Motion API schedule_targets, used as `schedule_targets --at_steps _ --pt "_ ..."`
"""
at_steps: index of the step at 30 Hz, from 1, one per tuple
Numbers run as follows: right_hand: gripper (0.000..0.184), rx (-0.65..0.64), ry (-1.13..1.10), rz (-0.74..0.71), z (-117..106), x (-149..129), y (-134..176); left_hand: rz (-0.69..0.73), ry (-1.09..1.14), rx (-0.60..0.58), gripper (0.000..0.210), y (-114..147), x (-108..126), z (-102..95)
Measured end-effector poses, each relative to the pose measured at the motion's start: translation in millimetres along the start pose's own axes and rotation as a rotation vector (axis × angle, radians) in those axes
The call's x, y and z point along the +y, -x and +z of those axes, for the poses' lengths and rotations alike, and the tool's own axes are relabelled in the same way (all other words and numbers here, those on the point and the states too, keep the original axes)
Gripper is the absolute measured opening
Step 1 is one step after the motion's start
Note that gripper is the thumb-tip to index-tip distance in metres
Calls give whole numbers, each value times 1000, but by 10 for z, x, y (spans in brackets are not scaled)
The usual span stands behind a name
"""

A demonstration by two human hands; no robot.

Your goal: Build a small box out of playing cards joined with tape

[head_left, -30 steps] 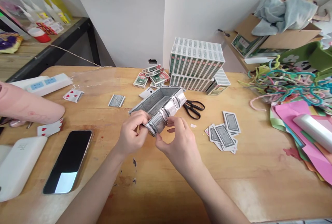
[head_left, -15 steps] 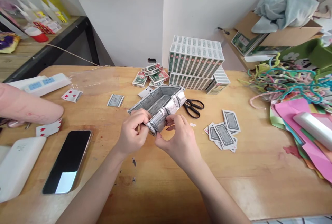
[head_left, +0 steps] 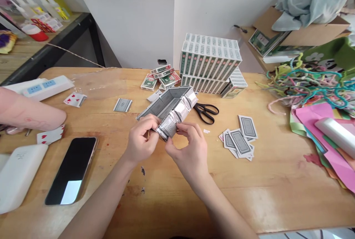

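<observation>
An open box made of grey-backed playing cards [head_left: 181, 109] is tilted above the middle of the table, its near wall facing me. My left hand [head_left: 144, 139] pinches the box's near left corner between thumb and fingers. My right hand [head_left: 190, 148] grips the bottom edge of the same wall, thumb below and fingers against the card face. Black scissors [head_left: 206, 112] lie just behind and right of the box. Loose grey-backed cards [head_left: 240, 143] are spread to the right. A single folded card [head_left: 122, 105] lies to the left.
Stacked card packs [head_left: 210, 60] stand at the back, with several loose packs [head_left: 163, 78] beside them. On the left are a phone [head_left: 72, 170], a white power bank [head_left: 20, 176], a power strip [head_left: 50, 85] and another person's arm [head_left: 30, 111]. Coloured paper [head_left: 318, 128] and yarn [head_left: 307, 84] lie right.
The view has shifted slightly. Both hands keep hold of the card box in nearly the same pose; the right fingers have moved a little along its wall.
</observation>
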State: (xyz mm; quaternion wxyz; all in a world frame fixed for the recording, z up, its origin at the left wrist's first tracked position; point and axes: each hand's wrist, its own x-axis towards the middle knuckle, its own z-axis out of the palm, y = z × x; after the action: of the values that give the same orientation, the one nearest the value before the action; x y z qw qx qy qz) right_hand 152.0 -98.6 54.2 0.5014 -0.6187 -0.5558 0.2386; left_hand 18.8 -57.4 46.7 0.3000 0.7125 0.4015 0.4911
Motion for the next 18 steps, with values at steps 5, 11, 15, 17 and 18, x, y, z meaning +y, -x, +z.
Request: schedule_targets --at_steps 5,11,15,17,18 --pt "30 14 -126 45 3 40 9 -34 43 39 24 23 -18 15" --pt "15 -41 -59 -21 -22 70 -24 -38 58 44 24 37 -18 36" --pt "13 -26 0 -52 -17 67 0 -46 78 44 25 29 0 39" --pt "16 -33 -49 -40 -39 61 -5 -41 80 39 25 24 1 32" --pt "22 -47 -79 -33 -56 59 -13 -44 85 37 25 25 -1 31"
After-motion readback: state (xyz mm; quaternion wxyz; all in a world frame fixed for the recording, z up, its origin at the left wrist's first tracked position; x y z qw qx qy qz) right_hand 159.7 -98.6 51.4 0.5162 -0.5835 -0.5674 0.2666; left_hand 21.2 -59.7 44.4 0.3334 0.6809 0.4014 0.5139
